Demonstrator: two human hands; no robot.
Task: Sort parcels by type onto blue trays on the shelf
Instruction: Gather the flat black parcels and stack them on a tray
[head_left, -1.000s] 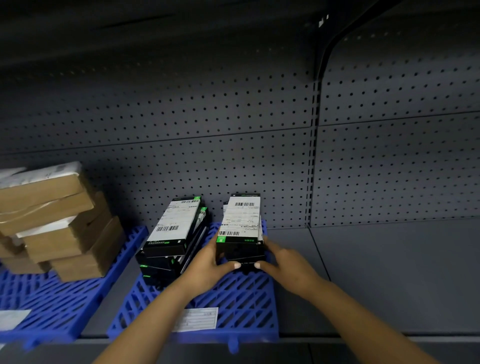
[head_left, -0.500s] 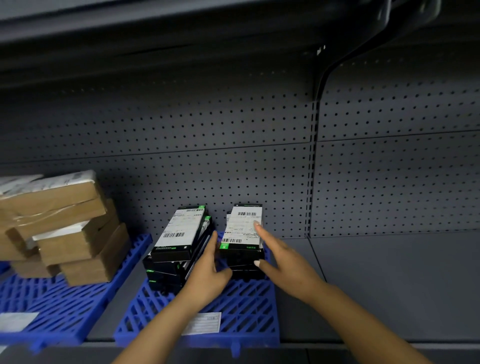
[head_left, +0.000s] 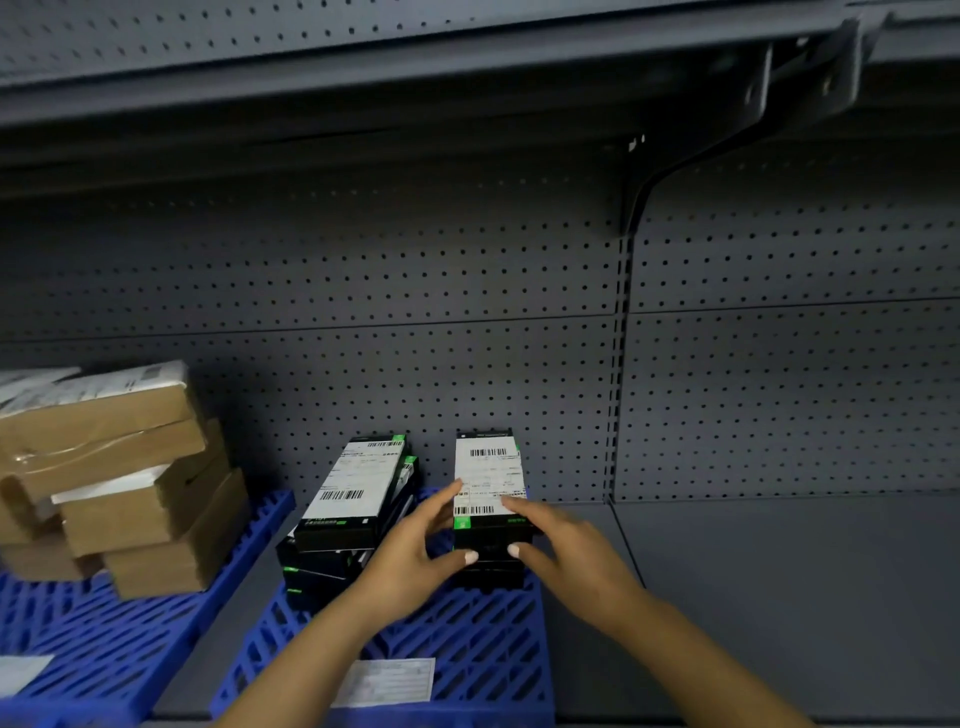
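Two stacks of black boxes with white barcode labels stand on the middle blue tray (head_left: 467, 654). The left stack (head_left: 358, 488) leans askew. The right stack (head_left: 485, 467) is neat and stands against the pegboard. My left hand (head_left: 415, 551) lies along that stack's left side with straight fingers, thumb on its front face. My right hand (head_left: 566, 551) rests its fingers on the top label, and its thumb presses the front. Brown cardboard parcels (head_left: 119, 467) are piled on the left blue tray (head_left: 104, 639).
A white paper label (head_left: 384, 680) lies at the front of the middle tray. Grey shelf surface (head_left: 779, 597) stretches to the right of the trays. Pegboard forms the back wall. An upper shelf (head_left: 415, 78) and its bracket (head_left: 727, 135) hang overhead.
My hands have shifted on the right stack: the right one drew back from the top label toward the front, and the left thumb came round to the front face. The view tilted upward.
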